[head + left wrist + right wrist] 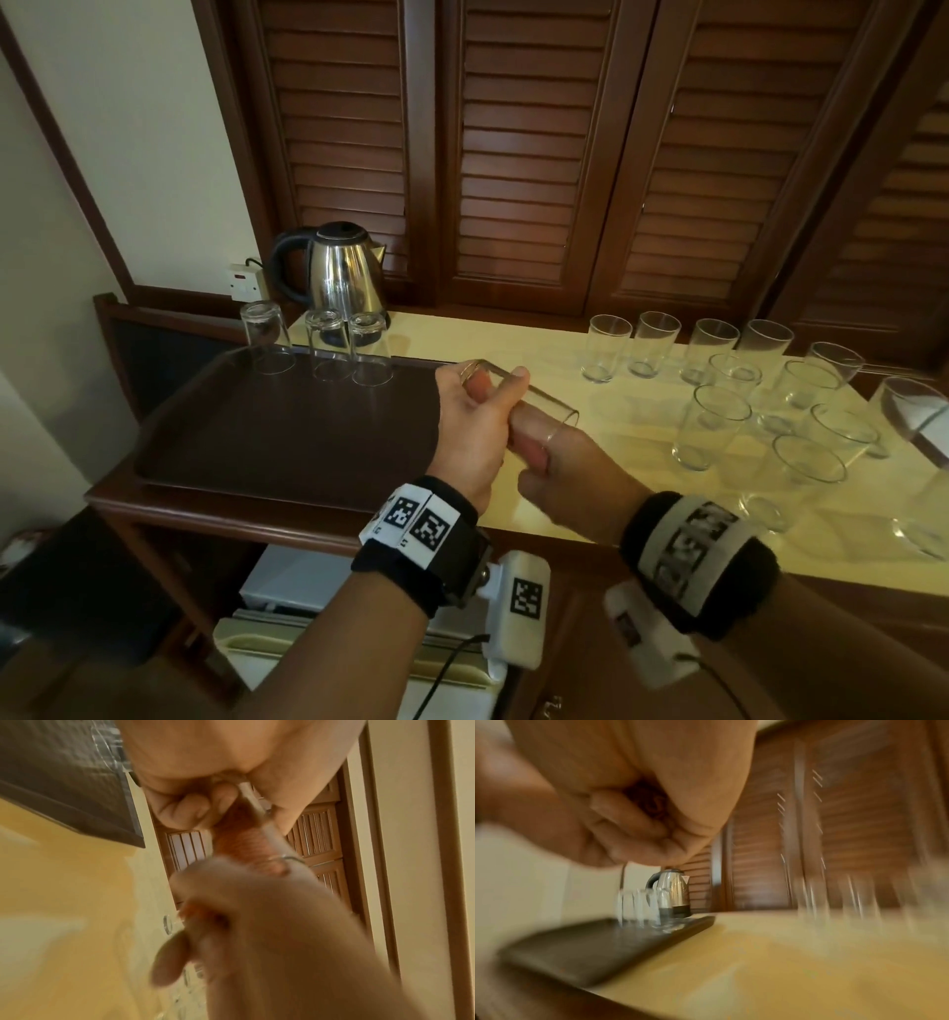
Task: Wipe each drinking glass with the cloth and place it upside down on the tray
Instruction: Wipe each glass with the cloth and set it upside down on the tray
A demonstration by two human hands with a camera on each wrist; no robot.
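Note:
My left hand (477, 411) grips a clear drinking glass (544, 398) lying sideways above the tray's right edge, rim to the right. My right hand (560, 473) is just below it. One ringed finger reaches along or into the glass and the other fingers are curled. In the left wrist view the left hand (205, 805) clasps the glass (259, 815) above the blurred right hand (257, 912). The right wrist view shows the right hand's curled fingers (634, 821). Three glasses (328, 344) stand upside down at the back of the dark tray (287, 426). I see no cloth in either hand.
Several upright glasses (714, 426) crowd the right half of the yellow counter (590, 493). A steel kettle (344, 267) stands behind the tray. Something white (919, 416) shows through a glass at the right edge. Louvred wooden doors back the counter.

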